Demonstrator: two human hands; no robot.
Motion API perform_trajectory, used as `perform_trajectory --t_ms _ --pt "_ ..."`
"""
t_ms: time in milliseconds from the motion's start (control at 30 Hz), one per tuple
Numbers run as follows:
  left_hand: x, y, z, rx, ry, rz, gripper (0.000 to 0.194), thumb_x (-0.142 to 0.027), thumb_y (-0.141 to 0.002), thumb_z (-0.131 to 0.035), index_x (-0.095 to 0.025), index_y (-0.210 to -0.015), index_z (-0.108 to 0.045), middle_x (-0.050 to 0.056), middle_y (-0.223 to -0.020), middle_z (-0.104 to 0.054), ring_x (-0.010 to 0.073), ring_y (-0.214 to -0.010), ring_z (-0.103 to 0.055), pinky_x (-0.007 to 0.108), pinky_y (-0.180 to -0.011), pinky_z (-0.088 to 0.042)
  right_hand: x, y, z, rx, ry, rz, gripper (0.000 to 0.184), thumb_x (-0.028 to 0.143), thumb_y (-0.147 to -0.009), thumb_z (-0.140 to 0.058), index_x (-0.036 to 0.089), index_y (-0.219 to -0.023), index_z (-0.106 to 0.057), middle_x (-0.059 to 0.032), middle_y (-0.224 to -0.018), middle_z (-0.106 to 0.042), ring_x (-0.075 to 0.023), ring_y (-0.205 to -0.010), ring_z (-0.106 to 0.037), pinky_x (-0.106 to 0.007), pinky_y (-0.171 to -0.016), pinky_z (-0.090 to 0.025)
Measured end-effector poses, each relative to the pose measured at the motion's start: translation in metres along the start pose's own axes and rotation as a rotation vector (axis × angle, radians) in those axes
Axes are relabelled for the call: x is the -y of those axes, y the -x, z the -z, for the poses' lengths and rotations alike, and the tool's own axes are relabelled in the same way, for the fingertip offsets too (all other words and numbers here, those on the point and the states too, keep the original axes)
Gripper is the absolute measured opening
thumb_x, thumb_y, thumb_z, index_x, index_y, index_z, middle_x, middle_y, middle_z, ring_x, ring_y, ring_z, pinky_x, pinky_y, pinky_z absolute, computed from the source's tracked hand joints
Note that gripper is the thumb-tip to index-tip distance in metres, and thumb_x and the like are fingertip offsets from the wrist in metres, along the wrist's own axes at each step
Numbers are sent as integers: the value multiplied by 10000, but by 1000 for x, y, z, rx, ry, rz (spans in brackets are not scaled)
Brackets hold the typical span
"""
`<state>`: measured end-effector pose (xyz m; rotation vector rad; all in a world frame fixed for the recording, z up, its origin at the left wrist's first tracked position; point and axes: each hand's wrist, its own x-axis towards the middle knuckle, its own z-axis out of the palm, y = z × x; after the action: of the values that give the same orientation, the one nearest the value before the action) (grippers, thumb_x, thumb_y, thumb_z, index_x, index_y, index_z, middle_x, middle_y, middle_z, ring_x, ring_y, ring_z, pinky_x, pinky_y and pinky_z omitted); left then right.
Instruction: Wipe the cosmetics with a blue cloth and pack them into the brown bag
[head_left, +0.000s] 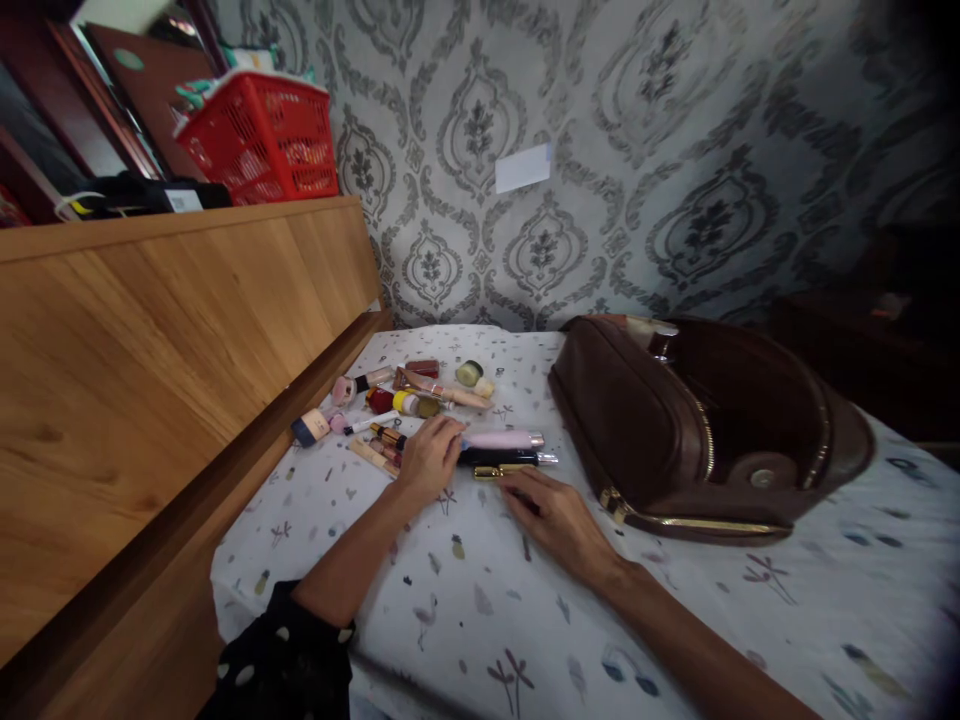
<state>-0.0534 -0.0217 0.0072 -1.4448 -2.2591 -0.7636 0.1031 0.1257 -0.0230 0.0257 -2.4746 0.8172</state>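
Note:
My left hand rests on the sheet with fingers curled down at the left ends of a pink tube and a black tube with a clear-silver end. What sits under its fingertips is hidden. My right hand has its fingertips on a small gold cosmetic tube, just below the black one; the three lie roughly parallel. Left of my left hand are a black-and-gold tube and a flat beige stick. Behind them lies a yellow-capped bottle and a makeup brush.
An open brown leather bag with gold zips stands on the patterned sheet at right. Several more cosmetics, including a round green-lidded jar, lie at back left. A wooden headboard bounds the left, with a red basket on top.

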Motion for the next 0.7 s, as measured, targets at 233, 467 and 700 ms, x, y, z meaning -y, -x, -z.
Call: perform_trajectory --t_ms 233,467,700 --pt "9 -23 14 78 -211 102 255 -186 -953 -427 -224 -1112 -623 65 -1179 -605 214 -1102 -561 332 -900 -492 0 0 2 29 -22 -11 242 244 -926 -447 210 -956 -684 -67 -1011 -716 -189 -851 -697 -304 -763 -556" --pt "63 -37 27 30 -290 299 273 -140 -924 -438 -193 -1117 -624 93 -1169 -618 225 -1095 -589 351 -942 -492 3 0 4 53 -8 -17 250 229 -920 -430 210 -947 -678 -64 -976 -716 -185 -824 -688 -298 -730 -548" --pt "90 -47 24 87 -385 384 290 -188 -902 -494 -184 -1175 -591 120 -1235 -593 260 -1194 -537 371 -962 -489 1 -1 3 56 -15 -19 238 215 -924 -437 209 -949 -675 -58 -982 -715 -181 -850 -689 -297 -757 -544"
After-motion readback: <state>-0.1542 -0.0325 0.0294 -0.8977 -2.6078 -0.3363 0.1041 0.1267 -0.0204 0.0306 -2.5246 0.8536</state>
